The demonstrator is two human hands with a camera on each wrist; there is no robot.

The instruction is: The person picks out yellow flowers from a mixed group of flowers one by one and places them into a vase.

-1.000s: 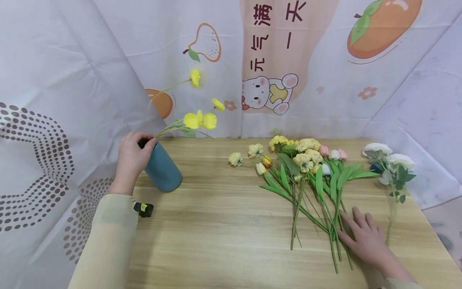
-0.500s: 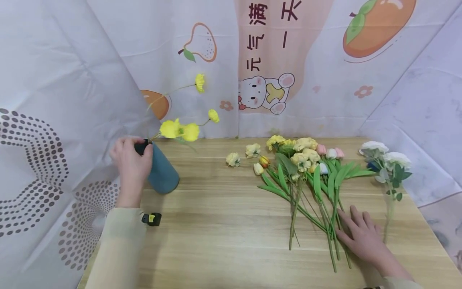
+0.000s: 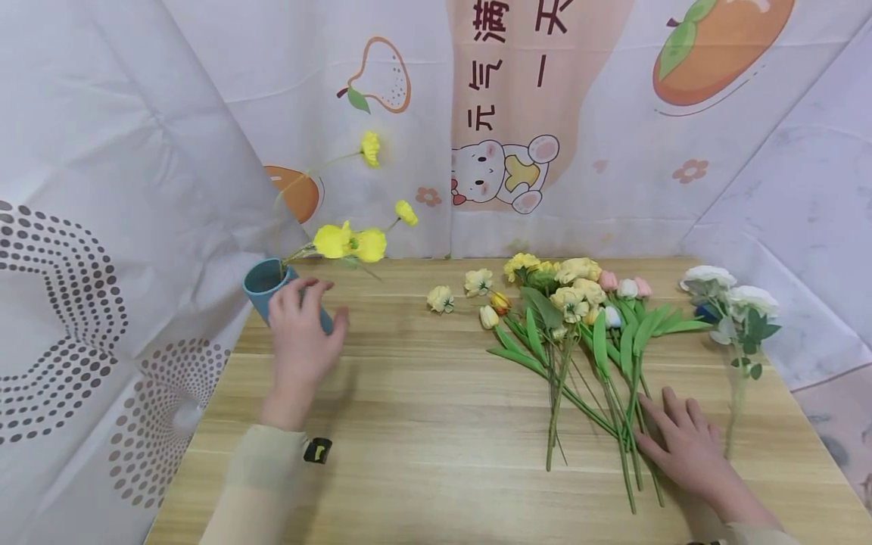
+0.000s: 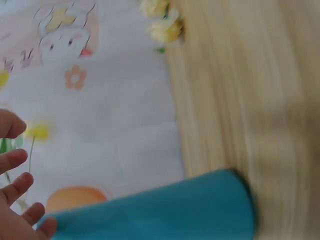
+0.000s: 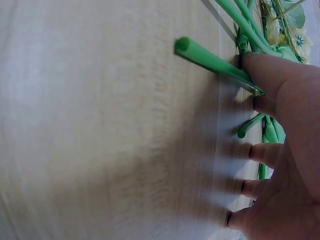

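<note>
A blue vase (image 3: pixel 258 301) stands at the left of the table, its round mouth showing. Yellow flowers (image 3: pixel 334 241) on thin stems lean out of it to the right. My left hand (image 3: pixel 301 344) is in front of the vase with fingers spread and holds nothing; whether it touches the vase, I cannot tell. In the left wrist view the vase's smooth side (image 4: pixel 155 215) lies below the fingertips (image 4: pixel 19 185). My right hand (image 3: pixel 686 448) rests on the table, fingers spread, beside the green tulip stems (image 3: pixel 630 446). In the right wrist view the thumb is close to a stem (image 5: pixel 215 60).
Pale yellow flowers (image 3: pixel 572 299) and several tulips (image 3: pixel 488 317) lie in a pile right of the middle. White flowers (image 3: pixel 752 301) lie at the far right. A printed cloth (image 3: pixel 402 166) hangs behind the wooden table (image 3: pixel 422 424).
My left hand has let go at the vase mouth and moved right and down, uncovering the rim. The yellow flowers have shifted slightly. My right hand has stayed in place.
</note>
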